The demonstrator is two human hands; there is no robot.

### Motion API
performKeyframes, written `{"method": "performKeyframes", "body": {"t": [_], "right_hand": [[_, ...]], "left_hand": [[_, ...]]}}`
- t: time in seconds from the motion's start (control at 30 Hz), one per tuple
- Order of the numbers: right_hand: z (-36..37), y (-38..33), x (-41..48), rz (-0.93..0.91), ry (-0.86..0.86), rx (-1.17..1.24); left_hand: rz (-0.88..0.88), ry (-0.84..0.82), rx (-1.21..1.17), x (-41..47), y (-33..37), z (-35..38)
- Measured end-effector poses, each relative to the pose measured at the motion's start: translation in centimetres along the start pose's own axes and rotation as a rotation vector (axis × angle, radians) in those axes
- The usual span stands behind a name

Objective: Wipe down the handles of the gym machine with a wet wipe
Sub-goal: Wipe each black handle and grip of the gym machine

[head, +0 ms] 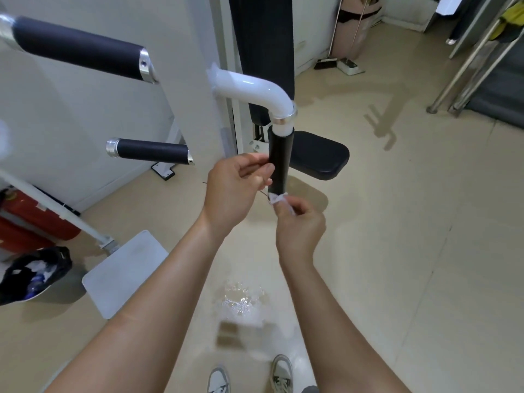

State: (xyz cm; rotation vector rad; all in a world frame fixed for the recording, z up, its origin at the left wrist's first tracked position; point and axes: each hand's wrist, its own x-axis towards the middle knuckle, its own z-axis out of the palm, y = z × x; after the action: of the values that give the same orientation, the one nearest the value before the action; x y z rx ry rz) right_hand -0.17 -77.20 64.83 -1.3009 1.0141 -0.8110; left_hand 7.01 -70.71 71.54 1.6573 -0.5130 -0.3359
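A black vertical handle (279, 163) hangs from a bent white tube (255, 90) of the gym machine. My left hand (235, 191) is beside the handle's lower left, its fingertips touching the black grip. My right hand (299, 222) pinches a small crumpled white wet wipe (276, 199) pressed against the handle's bottom end. Two other black handles point right: a large one (76, 48) at the upper left and a smaller one (150, 151) at mid-left.
The black seat pad (320, 154) and back pad (261, 41) stand behind the handle. A white footplate (124, 272) lies at lower left, near a dark bag (34, 272) and red cylinders (31, 219). A wet patch (241, 302) shines on the floor.
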Motion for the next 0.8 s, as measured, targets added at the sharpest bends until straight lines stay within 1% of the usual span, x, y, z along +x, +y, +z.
{"method": "performKeyframes", "body": {"t": [0.17, 0.23, 0.3, 0.4, 0.47, 0.53, 0.63, 0.7, 0.8], "right_hand": [[1.8, 0.0, -0.4, 0.085, 0.113, 0.129], [2.4, -0.1, -0.5, 0.190, 0.141, 0.218], [2.9, -0.4, -0.8, 0.360, 0.160, 0.398], [3.6, -1.4, -1.0, 0.595, 0.185, 0.769], [3.1, -1.7, -1.0, 0.693, 0.162, 0.900], [1.8, -1.5, -0.5, 0.686, 0.134, 0.914], [0.2, -1.1, 1.3, 0.601, 0.163, 0.885], [0.4, -1.2, 1.6, 0.573, 0.121, 0.811], [0.8, -0.8, 0.8, 0.567, 0.092, 0.654]], "left_hand": [[-0.020, -0.036, -0.003, 0.1, 0.1, -0.2], [-0.015, -0.059, -0.004, 0.1, 0.1, -0.3], [-0.005, -0.088, 0.009, 0.2, 0.1, -0.3], [0.011, -0.133, 0.042, 0.3, 0.1, -0.5], [0.016, -0.138, 0.060, 0.3, 0.1, -0.5], [0.036, -0.132, 0.106, 0.0, -0.1, -0.4], [0.010, -0.113, 0.197, -0.2, -1.1, 0.2], [-0.059, -0.095, 0.256, -0.5, -2.1, 1.0], [-0.145, 0.014, 0.317, -1.2, -3.4, 1.9]]}}
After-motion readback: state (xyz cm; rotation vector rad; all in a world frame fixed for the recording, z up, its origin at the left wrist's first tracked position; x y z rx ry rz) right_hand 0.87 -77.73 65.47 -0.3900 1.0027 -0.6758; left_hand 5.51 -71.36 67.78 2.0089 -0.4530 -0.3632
